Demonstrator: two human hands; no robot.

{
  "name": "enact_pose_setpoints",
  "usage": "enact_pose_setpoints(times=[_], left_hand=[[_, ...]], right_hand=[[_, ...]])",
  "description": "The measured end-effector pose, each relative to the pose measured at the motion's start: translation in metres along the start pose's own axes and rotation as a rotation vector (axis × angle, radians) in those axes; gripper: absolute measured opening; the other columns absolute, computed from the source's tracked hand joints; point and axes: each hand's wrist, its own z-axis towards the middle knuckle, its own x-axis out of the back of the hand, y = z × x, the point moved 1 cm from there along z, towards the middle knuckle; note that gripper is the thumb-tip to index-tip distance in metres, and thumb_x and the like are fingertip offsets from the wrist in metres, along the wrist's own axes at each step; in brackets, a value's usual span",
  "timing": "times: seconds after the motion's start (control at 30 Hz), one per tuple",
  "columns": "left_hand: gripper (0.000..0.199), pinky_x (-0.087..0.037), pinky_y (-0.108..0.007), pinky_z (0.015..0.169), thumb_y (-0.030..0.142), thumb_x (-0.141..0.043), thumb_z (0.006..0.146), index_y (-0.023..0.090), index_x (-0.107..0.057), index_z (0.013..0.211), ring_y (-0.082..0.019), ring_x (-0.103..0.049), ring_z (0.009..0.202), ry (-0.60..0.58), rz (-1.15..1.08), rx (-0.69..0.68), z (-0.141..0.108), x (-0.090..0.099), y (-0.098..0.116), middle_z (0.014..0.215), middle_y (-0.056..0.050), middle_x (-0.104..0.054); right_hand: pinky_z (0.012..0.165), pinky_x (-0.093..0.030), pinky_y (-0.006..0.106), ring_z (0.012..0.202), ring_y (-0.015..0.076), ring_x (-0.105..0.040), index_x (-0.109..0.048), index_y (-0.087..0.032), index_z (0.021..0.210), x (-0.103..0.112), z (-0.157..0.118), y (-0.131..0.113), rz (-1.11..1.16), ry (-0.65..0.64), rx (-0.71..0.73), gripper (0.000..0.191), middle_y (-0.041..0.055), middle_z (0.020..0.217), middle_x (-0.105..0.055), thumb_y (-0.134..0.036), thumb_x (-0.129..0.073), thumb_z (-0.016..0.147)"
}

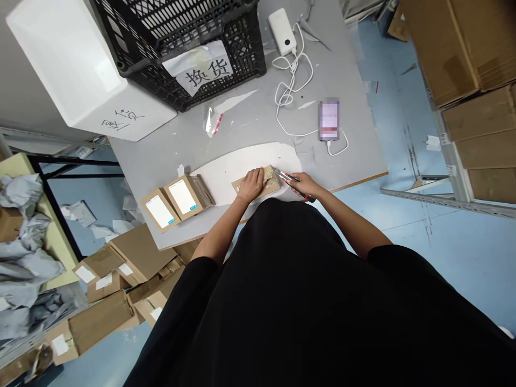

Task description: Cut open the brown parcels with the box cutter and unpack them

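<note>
Head view: a small cardboard box (275, 186) with clear tape on it lies on a pale mat (258, 156) near the front edge of the grey worktop (250, 115). The left hand (251, 184) presses down on the box's left part, fingers together over its top. The right hand (303, 184) is wrapped around a utility knife (288, 178), whose front end meets the right end of the box; whether the blade is in the tape is too small to tell. Just left of the mat's middle, two cartons with white labels (183, 197) stand side by side, the nearer one overlapping the mat's left end. Beyond the mat lie a scrap of clear plastic (210, 120) and, to the right, a phone (329, 119) with its screen lit, joined by a white cable (279, 110) to a white power bank (281, 32). At the far left of the worktop, a black plastic crate (245, 43) with a handwritten paper sign (200, 67) sits beside a white bin (76, 64). More cardboard boxes (141, 252) are piled on the left, below worktop level.
</note>
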Motion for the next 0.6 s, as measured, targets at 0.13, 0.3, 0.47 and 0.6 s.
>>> enact_pose_setpoints(times=[0.13,0.3,0.47,0.6], left_hand=[[0.061,-0.04,-0.052,0.111,0.045,-0.032,0.101,0.007,-0.045,0.146,-0.037,-0.049,0.133,0.002,0.011,-0.006,0.0003,-0.002,-0.0015,0.141,-0.026,-0.054],[0.064,-0.04,-0.053,0.111,0.049,-0.029,0.101,0.008,-0.046,0.146,-0.038,-0.049,0.133,-0.004,-0.007,-0.003,0.0006,-0.0031,-0.0025,0.141,-0.026,-0.054],[0.065,-0.038,-0.053,0.112,0.05,-0.027,0.101,0.007,-0.046,0.146,-0.038,-0.048,0.134,-0.003,-0.008,-0.006,0.0,-0.0034,-0.002,0.142,-0.026,-0.053],[0.064,-0.037,-0.051,0.114,0.052,-0.03,0.101,0.01,-0.046,0.147,-0.036,-0.049,0.134,0.019,-0.043,0.0,-0.0007,-0.0041,-0.0023,0.14,-0.024,-0.055]], right_hand=[[0.04,-0.039,0.018,0.038,0.0062,-0.046,-0.064,-0.017,0.103,0.0015,0.0049,0.0007,-0.032,0.0,0.008,0.016,-0.0055,0.055,-0.055,-0.031,-0.06,0.095],[0.04,-0.039,0.018,0.038,0.006,-0.046,-0.064,-0.017,0.104,0.0022,0.0069,0.0015,-0.06,-0.007,0.016,0.017,-0.0058,0.054,-0.054,-0.03,-0.06,0.096],[0.039,-0.038,0.018,0.037,0.0065,-0.046,-0.064,-0.017,0.102,-0.0009,0.0052,-0.0008,-0.105,0.021,0.032,0.014,-0.0059,0.052,-0.054,-0.027,-0.056,0.096],[0.04,-0.039,0.017,0.037,0.0066,-0.047,-0.064,-0.017,0.102,-0.005,0.0013,-0.0016,-0.129,0.041,0.037,0.013,-0.0065,0.051,-0.053,-0.026,-0.056,0.097]])
